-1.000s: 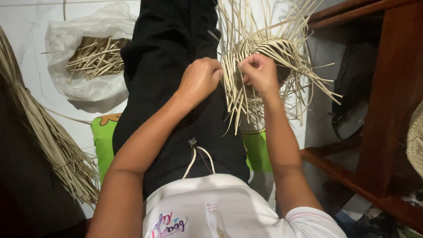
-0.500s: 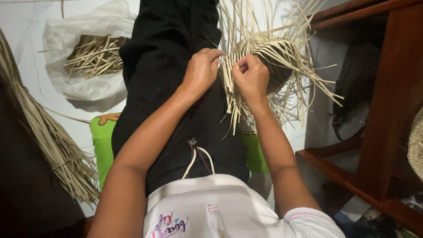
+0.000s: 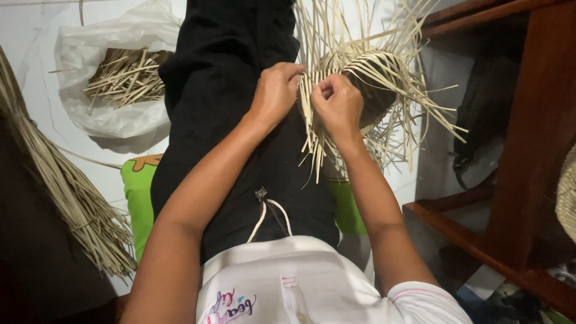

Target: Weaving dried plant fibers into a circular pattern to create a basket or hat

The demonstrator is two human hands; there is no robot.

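Your left hand [image 3: 275,91] pinches pale straw strips [image 3: 312,129] of half-woven straw piece [image 3: 372,81]; your right hand [image 3: 339,103] closed tight on same strips, both over your lap.

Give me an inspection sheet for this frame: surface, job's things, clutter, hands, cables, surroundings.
Surface: black-trousered lap above a green cushion.
Job's things: half-woven straw piece, loose strips fanning out.
Clutter: white plastic bag of straw offcuts; long fibre bundle at left.
Hands: left hand and right hand both pinch strips at the weave's near edge.
Cables: nothing seen; only a waist drawstring.
Surroundings: wooden furniture frame at right, pale floor.
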